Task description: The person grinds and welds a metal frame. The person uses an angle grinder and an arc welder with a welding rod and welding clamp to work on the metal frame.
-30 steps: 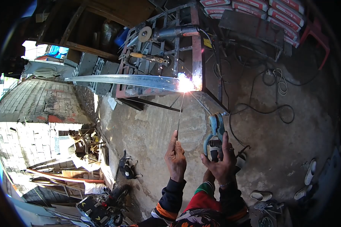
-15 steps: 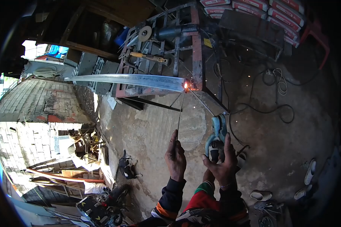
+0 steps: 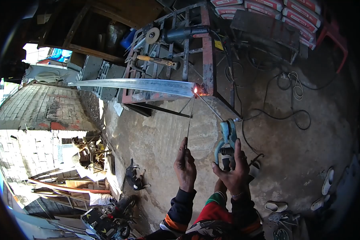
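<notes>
My left hand is closed round a thin metal rod, whose far end meets a bright glow at the end of a long galvanised bar. The bar lies across the front of a metal frame table. In my right hand is a teal electrode holder, partly covered by the fingers. A welding rod runs from the holder's jaws up to the same glowing spot.
An angle grinder and a yellow-handled tool lie on the frame table. Black cable loops over the floor at right. A cat lies at lower left. Sandals are at lower right; bags are stacked behind.
The electrode holder has moved slightly up and left with my right hand, and its tilt has changed a little. Fewer sparks show. My left hand is nearly unchanged.
</notes>
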Action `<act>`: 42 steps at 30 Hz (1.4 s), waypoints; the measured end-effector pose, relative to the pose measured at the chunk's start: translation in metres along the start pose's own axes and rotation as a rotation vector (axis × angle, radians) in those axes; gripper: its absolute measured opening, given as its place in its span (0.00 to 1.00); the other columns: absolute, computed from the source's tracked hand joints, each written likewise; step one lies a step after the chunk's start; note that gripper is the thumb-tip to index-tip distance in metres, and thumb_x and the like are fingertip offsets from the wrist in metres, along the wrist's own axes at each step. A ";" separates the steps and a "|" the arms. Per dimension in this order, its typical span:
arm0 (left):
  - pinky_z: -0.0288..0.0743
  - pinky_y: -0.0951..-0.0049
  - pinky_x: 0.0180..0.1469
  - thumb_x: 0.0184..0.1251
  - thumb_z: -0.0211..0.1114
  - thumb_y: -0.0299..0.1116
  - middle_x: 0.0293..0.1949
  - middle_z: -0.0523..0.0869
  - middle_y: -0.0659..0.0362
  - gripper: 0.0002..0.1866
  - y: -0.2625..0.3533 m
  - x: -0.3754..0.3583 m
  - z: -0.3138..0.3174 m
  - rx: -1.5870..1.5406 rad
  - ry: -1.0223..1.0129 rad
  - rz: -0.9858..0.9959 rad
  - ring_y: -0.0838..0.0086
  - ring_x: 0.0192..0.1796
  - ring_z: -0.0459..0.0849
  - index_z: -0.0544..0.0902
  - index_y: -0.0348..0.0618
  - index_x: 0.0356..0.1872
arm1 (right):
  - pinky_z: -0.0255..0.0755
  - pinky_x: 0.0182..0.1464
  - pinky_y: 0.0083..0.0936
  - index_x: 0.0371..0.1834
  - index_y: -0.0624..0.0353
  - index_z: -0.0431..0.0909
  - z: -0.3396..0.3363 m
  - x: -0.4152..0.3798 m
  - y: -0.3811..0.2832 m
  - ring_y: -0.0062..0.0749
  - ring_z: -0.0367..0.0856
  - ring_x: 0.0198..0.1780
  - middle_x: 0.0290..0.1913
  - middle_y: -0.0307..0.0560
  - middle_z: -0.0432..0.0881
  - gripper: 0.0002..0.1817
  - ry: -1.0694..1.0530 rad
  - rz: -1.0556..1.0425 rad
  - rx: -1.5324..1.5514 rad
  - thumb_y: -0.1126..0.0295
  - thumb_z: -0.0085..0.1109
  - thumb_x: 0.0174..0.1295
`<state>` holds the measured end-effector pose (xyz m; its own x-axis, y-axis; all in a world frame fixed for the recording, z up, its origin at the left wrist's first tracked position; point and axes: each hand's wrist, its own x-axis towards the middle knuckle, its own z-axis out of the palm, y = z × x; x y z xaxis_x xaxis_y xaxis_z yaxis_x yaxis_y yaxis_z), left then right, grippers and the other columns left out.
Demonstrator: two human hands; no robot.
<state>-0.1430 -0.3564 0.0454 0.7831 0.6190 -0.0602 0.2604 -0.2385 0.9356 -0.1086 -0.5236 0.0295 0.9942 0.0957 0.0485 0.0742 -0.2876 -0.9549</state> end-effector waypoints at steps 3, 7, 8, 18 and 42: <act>0.66 0.85 0.35 0.83 0.52 0.28 0.65 0.83 0.62 0.22 0.002 0.000 0.001 -0.002 0.001 0.012 0.89 0.33 0.67 0.73 0.39 0.74 | 0.79 0.52 0.40 0.80 0.63 0.60 0.002 0.000 0.002 0.50 0.83 0.51 0.55 0.59 0.82 0.58 0.002 -0.011 -0.020 0.62 0.84 0.44; 0.65 0.85 0.34 0.83 0.53 0.28 0.66 0.83 0.61 0.22 0.010 -0.001 0.004 0.013 0.022 -0.070 0.88 0.33 0.67 0.74 0.39 0.74 | 0.79 0.47 0.37 0.80 0.63 0.60 0.002 -0.002 0.003 0.46 0.83 0.47 0.50 0.56 0.82 0.58 0.015 -0.011 -0.060 0.62 0.84 0.43; 0.65 0.85 0.34 0.83 0.53 0.28 0.62 0.84 0.62 0.22 0.011 -0.001 0.005 0.017 0.026 -0.066 0.88 0.32 0.66 0.74 0.40 0.74 | 0.79 0.46 0.37 0.80 0.63 0.60 0.002 -0.002 0.003 0.45 0.83 0.46 0.49 0.55 0.82 0.59 0.014 -0.013 -0.063 0.62 0.84 0.43; 0.58 0.86 0.29 0.84 0.55 0.35 0.37 0.76 0.72 0.24 0.002 0.004 0.004 0.060 0.022 0.000 0.91 0.27 0.63 0.72 0.40 0.75 | 0.78 0.58 0.44 0.80 0.67 0.58 -0.003 -0.008 0.004 0.55 0.82 0.58 0.63 0.67 0.78 0.60 0.029 -0.009 0.007 0.61 0.84 0.43; 0.64 0.84 0.31 0.83 0.53 0.29 0.56 0.86 0.65 0.22 0.008 0.000 0.003 -0.015 0.038 -0.096 0.88 0.31 0.65 0.74 0.40 0.74 | 0.80 0.48 0.39 0.80 0.63 0.61 0.004 0.000 0.006 0.47 0.83 0.48 0.51 0.56 0.83 0.58 0.043 -0.069 -0.030 0.61 0.84 0.43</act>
<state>-0.1390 -0.3610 0.0520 0.7333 0.6660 -0.1366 0.3244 -0.1661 0.9312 -0.1083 -0.5212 0.0221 0.9890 0.0752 0.1275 0.1447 -0.3100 -0.9396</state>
